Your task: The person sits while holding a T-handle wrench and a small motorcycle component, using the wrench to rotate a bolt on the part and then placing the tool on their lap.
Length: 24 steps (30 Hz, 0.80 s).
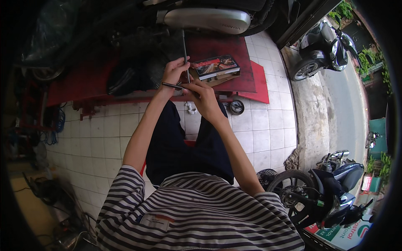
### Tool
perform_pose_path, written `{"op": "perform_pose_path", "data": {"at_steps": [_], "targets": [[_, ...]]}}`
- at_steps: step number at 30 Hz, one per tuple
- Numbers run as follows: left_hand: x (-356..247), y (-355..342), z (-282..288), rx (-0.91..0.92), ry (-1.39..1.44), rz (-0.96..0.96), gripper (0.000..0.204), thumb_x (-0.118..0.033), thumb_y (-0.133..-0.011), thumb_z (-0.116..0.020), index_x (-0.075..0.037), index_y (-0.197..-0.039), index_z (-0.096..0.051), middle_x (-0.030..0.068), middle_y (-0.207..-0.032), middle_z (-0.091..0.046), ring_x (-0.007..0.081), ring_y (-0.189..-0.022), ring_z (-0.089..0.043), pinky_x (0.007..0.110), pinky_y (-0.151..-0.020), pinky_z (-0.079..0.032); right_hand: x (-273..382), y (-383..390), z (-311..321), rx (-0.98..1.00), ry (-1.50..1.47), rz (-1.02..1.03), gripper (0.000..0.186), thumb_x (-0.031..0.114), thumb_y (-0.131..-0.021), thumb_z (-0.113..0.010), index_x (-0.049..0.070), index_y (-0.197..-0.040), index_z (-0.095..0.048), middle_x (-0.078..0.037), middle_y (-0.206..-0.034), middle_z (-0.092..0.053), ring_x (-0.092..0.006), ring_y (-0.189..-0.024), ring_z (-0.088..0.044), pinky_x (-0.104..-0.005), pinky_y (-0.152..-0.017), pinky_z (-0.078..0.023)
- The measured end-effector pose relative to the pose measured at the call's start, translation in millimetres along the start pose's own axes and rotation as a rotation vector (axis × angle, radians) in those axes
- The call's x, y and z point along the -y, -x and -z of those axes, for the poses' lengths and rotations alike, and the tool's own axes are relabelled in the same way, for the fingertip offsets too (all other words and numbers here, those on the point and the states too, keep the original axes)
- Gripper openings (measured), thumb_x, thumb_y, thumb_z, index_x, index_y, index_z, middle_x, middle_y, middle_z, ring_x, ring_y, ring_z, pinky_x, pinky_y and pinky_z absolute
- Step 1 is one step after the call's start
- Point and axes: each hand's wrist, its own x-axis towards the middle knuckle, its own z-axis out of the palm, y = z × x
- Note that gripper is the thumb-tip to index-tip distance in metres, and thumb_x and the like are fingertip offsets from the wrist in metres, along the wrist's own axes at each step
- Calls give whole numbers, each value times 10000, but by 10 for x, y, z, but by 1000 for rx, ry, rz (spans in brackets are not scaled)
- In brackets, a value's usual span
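Note:
A long T-handle wrench (184, 48) points away from me, its far end at the underside of a motorbike's silver engine cover (207, 21). My left hand (175, 72) is closed round the lower shaft. My right hand (202, 95) grips the crossbar at the near end, and the bar's left part sticks out beneath my left wrist. Just right of the hands lies a box with a dark picture lid (217, 66), resting on a brown piece of cardboard or paper. Whether the wrench's tip sits on a bolt is too dark to tell.
The motorbike stands over a red lift platform (247, 77). A small round dark dish (237, 107) and a crumpled white scrap (191, 108) are on the tiled floor (259, 121). Blue hose (60, 119) hangs at the left. Parked motorbikes (320, 52) stand on the right, beside the road.

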Motion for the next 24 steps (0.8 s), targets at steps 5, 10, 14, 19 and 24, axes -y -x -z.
{"op": "perform_pose_path", "data": {"at_steps": [5, 10, 14, 19, 24], "targets": [[-73, -136, 25, -9, -21, -6, 353, -155, -995, -538, 37, -1287, -490, 112, -1036, -716, 108, -651, -642, 228, -597, -521, -35, -163, 10, -37, 0, -41, 229, 63, -903, -675, 31, -1129, -702, -105, -833, -574, -204, -675, -535, -330, -619, -430], [-77, -192, 32, -8, 24, -14, 349, -170, -995, -552, 26, -1279, -496, 113, -1042, -711, 113, -668, -639, 233, -620, -520, -51, -236, 6, -88, -14, -34, 217, 60, -904, -674, 32, -1117, -712, -101, -798, -565, -194, -661, -528, -329, -618, -422], [-71, -190, 29, -8, 28, -13, 361, -174, -996, -556, 23, -1292, -491, 114, -1038, -710, 115, -671, -638, 237, -605, -521, -35, -209, 11, -91, 6, -39, 215, 58, -898, -678, 34, -1107, -718, -95, -791, -562, -189, -662, -527, -328, -620, -420], [-74, -163, 14, -2, 4, -13, 390, -174, -999, -554, 33, -1320, -474, 117, -1037, -708, 108, -668, -630, 228, -576, -514, 25, -177, 18, -105, -3, -59, 244, 39, -857, -705, 44, -1100, -721, -121, -794, -546, -242, -668, -530, -364, -635, -431], [-72, -141, -26, -2, 13, 3, 415, -174, -998, -555, 37, -1341, -459, 115, -1037, -709, 102, -648, -624, 227, -568, -511, 2, -137, -16, -123, 19, -39, 249, 23, -844, -707, 42, -1091, -720, -128, -808, -553, -259, -689, -562, -374, -646, -444]]}}
